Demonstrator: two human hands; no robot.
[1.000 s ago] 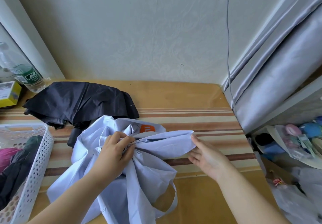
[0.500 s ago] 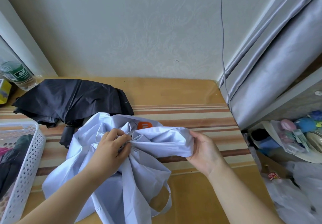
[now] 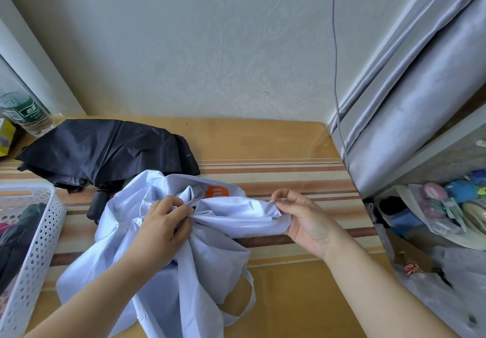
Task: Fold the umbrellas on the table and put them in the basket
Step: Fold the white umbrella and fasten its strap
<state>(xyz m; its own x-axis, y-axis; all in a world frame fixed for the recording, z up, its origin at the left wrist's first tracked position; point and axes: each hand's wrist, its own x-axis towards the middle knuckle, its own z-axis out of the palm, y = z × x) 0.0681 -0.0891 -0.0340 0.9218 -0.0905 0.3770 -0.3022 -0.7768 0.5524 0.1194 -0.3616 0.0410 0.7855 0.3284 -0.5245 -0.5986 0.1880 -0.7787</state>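
The white basket at nine o'clock runs off the left edge, and the dark and pink things inside it are too cut off to name. The black umbrella has its handle partly tucked under the pale blue umbrella, whose shaft is buried in cloth. The bottle at ten o'clock loses its top, its label unreadable.

Pale embossed wall behind; thin grey cable hung down it. Silver-grey curtain at right. Wooden table covered by striped cloth.
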